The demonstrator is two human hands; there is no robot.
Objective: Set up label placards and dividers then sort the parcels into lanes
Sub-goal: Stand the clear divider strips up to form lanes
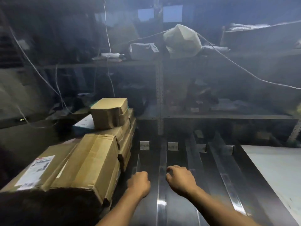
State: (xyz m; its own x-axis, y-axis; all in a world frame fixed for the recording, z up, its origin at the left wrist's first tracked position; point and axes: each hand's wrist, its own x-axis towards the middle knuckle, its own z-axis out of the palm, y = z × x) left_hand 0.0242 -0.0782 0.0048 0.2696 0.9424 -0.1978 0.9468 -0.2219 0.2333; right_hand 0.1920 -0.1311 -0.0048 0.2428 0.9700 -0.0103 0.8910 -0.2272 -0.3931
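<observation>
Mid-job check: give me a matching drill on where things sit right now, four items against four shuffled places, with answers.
Things:
1 small box
2 white bag
3 label card
4 white board

Places:
A on the upper shelf
B on top of the cardboard stack
C standing at the far end of a lane
D lying flat, right of all the dividers

Pairs: 1-B, 2-A, 3-C, 4-D

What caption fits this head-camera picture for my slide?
Left hand and right hand flank a clear divider before label placards; cardboard parcels stacked at left.
</observation>
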